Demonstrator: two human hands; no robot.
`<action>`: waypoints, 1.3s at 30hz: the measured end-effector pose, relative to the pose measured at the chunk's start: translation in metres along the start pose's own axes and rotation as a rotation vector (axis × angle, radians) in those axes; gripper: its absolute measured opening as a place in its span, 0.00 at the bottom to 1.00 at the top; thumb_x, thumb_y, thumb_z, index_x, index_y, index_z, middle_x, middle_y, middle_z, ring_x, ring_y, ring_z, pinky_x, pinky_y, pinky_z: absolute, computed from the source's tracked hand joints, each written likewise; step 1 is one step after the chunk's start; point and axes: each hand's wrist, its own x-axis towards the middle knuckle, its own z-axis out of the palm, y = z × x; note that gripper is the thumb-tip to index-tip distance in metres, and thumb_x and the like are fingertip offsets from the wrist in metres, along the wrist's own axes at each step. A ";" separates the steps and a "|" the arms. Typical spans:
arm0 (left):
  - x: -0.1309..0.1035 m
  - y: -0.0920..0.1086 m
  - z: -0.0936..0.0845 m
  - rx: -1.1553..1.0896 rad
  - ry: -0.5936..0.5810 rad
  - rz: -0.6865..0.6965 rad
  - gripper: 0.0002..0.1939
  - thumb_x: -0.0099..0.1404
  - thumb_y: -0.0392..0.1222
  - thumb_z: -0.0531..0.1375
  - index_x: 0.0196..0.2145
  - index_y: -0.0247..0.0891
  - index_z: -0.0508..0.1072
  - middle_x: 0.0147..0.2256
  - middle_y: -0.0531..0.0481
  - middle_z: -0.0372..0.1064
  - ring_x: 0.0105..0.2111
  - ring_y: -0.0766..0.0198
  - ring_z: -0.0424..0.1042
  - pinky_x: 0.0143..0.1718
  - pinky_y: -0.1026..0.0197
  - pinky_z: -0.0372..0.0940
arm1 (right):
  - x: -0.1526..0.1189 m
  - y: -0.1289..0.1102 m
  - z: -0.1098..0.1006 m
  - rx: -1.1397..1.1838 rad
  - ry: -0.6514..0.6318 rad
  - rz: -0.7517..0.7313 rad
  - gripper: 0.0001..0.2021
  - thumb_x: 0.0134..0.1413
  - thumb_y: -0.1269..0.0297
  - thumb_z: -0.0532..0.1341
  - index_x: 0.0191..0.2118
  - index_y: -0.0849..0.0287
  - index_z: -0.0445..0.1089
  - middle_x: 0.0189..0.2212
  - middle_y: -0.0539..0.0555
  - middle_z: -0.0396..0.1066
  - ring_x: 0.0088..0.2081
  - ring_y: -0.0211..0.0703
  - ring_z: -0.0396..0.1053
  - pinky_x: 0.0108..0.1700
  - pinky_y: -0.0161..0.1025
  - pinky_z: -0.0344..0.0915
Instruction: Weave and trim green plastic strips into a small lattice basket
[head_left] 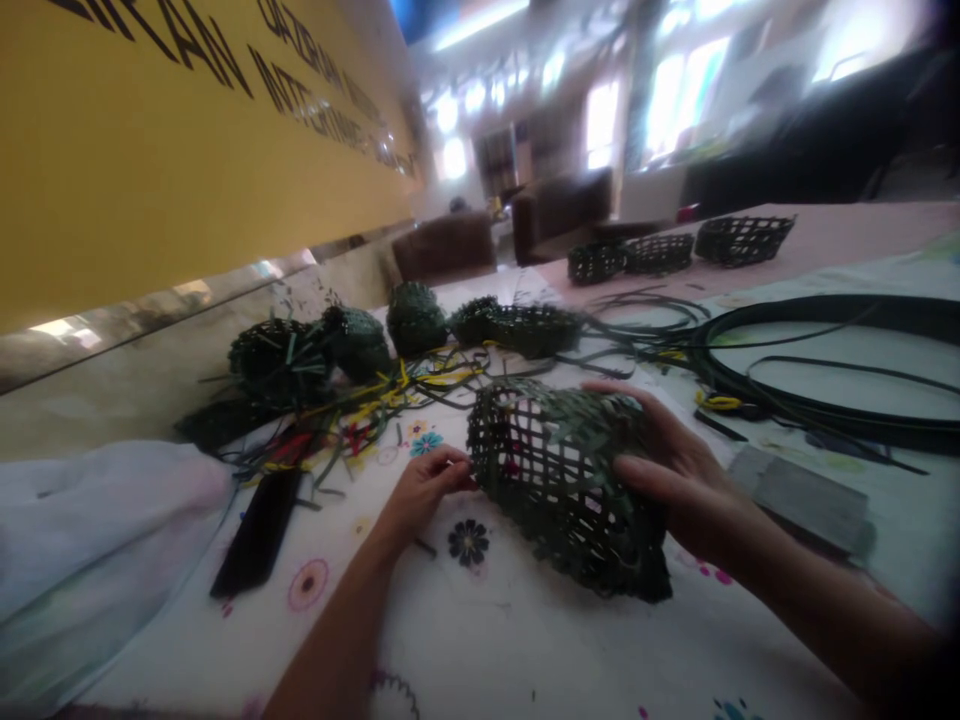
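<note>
A dark green woven basket (555, 470) with an open lattice is tilted on its side above the flowered tablecloth (480, 650). My right hand (675, 470) grips its right side, thumb on the near face and fingers behind the far edge. At the basket's left edge, my left hand (435, 480) has its thumb and fingers pinched together. Its fingertips touch the rim there; whether they hold a strip end is too blurred to make out.
Several woven green baskets (416, 318) stand behind, among loose green and yellow strips (382, 390). A large coil of strip (825, 310) lies at right, near a grey block (802, 500). At left are a black phone-like object (259, 530) and a white plastic bag (97, 560).
</note>
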 end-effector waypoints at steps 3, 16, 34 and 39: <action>0.000 0.002 0.002 0.022 0.078 -0.015 0.19 0.52 0.53 0.70 0.31 0.34 0.75 0.30 0.51 0.72 0.31 0.65 0.73 0.41 0.58 0.71 | 0.001 0.000 0.000 0.002 0.005 0.008 0.28 0.54 0.50 0.64 0.60 0.45 0.61 0.54 0.55 0.69 0.53 0.57 0.69 0.54 0.52 0.69; -0.001 0.002 0.016 0.093 0.203 -0.149 0.18 0.49 0.49 0.70 0.25 0.36 0.65 0.22 0.54 0.69 0.20 0.69 0.70 0.26 0.65 0.67 | -0.003 -0.004 0.006 -0.079 0.001 -0.026 0.31 0.52 0.47 0.66 0.61 0.45 0.62 0.56 0.55 0.68 0.54 0.58 0.69 0.53 0.51 0.70; 0.008 0.003 0.015 0.086 0.177 -0.263 0.18 0.50 0.42 0.70 0.24 0.37 0.62 0.18 0.58 0.63 0.16 0.72 0.66 0.20 0.67 0.65 | -0.005 -0.007 0.009 -0.102 -0.122 -0.084 0.30 0.52 0.51 0.68 0.60 0.43 0.63 0.64 0.52 0.59 0.61 0.58 0.62 0.60 0.51 0.64; 0.010 0.006 0.013 0.098 0.144 -0.262 0.18 0.50 0.41 0.70 0.23 0.37 0.62 0.16 0.59 0.61 0.15 0.73 0.63 0.22 0.65 0.66 | -0.005 -0.006 0.009 -0.092 -0.111 -0.093 0.30 0.51 0.51 0.68 0.60 0.45 0.63 0.63 0.53 0.61 0.61 0.59 0.61 0.60 0.51 0.63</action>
